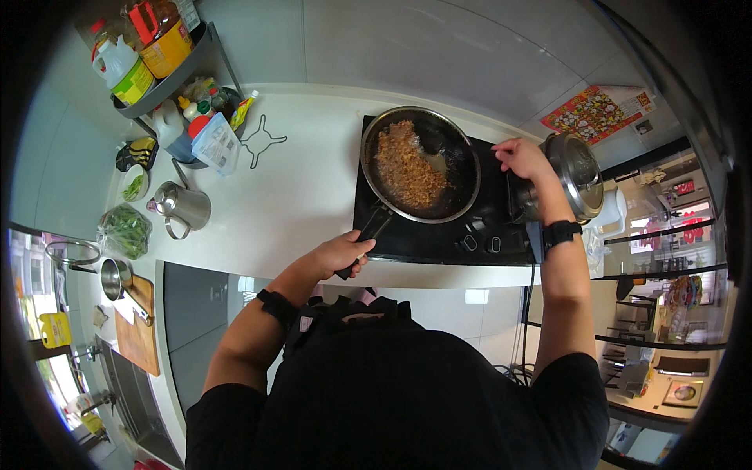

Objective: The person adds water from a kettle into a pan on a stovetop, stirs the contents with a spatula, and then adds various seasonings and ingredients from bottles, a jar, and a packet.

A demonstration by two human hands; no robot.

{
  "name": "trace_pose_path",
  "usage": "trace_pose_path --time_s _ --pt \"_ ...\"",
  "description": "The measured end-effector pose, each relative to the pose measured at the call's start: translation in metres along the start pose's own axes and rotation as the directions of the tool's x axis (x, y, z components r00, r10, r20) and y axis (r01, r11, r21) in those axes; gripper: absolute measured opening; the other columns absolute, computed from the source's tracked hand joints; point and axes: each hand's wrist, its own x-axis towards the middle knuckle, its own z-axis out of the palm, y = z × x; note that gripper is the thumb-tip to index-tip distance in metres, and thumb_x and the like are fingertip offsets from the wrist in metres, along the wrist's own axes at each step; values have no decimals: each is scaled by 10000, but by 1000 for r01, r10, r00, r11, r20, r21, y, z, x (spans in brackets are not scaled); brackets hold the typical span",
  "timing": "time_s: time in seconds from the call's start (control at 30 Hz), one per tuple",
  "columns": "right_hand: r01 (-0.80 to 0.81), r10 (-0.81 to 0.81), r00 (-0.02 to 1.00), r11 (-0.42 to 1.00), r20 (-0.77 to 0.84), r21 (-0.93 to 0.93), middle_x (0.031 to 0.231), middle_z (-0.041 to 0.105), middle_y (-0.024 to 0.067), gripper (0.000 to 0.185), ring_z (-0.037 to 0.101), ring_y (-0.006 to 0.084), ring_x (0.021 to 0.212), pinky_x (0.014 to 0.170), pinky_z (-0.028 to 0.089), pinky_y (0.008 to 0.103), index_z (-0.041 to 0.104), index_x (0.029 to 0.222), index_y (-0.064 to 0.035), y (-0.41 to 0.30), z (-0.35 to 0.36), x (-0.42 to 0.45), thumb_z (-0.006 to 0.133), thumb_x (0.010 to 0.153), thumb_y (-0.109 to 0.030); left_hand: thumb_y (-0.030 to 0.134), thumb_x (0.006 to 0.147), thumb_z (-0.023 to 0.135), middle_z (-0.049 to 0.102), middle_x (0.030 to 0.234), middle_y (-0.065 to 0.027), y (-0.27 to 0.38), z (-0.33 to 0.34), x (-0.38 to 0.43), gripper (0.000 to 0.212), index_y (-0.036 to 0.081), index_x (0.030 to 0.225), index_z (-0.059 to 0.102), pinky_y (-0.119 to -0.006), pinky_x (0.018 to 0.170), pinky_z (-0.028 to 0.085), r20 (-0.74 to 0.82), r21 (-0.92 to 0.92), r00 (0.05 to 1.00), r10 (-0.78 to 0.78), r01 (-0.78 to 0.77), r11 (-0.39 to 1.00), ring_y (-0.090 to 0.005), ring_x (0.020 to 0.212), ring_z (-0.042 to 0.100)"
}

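Observation:
My left hand grips the black handle of a frying pan on the black cooktop. Browned, crumbly minced food covers the pan's left and middle, with some liquid beside it. To the right of the pan, my right hand hovers over the cooktop's far right part, apparently empty, fingers bent and somewhat apart. Close by its wrist stands a stainless steel pot with a glass lid, partly hidden by my forearm.
A wire trivet and a steel jug occupy the left counter. Behind them rises a rack with bottles. Bagged greens, a saucepan, and a knife on a cutting board lie farther left. Cables hang below the counter.

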Motion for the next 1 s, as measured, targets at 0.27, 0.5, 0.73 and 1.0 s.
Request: trace_pose_path --time_s 0.27,0.5,0.73,1.0 --pt "280 -288 957 943 -19 -178 1001 725 122 260 671 330 929 847 528 402 740 1130 -221 -41 40 3 701 878 -275 316 1023 560 493 718 -8 0 -2 -2 267 84 1077 438 -294 498 447 12 -16 1000 -4 4 1000 -109 533 478" --pt "472 -523 852 750 20 -464 893 677 72 263 655 323 873 773 536 426 760 1061 -201 -75 -20 -90 737 800 -167 317 1029 549 495 716 -4 -2 -1 4 248 101 1090 446 -287 493 436 23 19 1000 4 -4 1000 -106 527 472" --pt "316 -317 942 722 111 -616 868 720 151 196 699 337 819 720 558 440 761 1008 -151 -124 20 -135 623 872 -180 311 1032 542 496 728 -16 1 1 3 249 90 1023 427 -295 492 442 30 13 1000 3 -3 1000 -112 550 479" --pt "293 -294 951 753 97 -589 836 722 163 182 718 331 825 745 574 436 743 885 -98 -175 43 -126 565 850 -108 318 1031 543 495 721 -12 0 -2 1 281 74 1075 411 -290 504 446 28 14 1000 -14 13 1000 -109 548 471"
